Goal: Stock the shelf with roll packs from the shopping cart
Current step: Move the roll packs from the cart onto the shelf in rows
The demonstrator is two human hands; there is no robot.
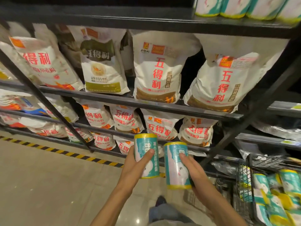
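We face a dark metal shelf rack whose tiers are packed with white flour bags printed in red characters, standing shoulder to shoulder on the middle tiers and lying more loosely on the lower ones; on the top tier at upper right a row of teal-and-white roll packs stands upright at the board's front edge, with dark open board stretching away to their left; at lower right the wire shopping cart holds a jumble of the same roll packs, piled at several angles; the tiled floor lies open to our left, edged near the rack's base by a yellow-and-black hazard strip; a slanted upright of the rack crosses the bags on the left, and another runs down on the right beside the cart; in front of the lowest tiers we hold two packs upright and close together, not touching; our left hand wraps its fingers round the left roll pack; our right hand grips the right roll pack, its fingers laid across the label.
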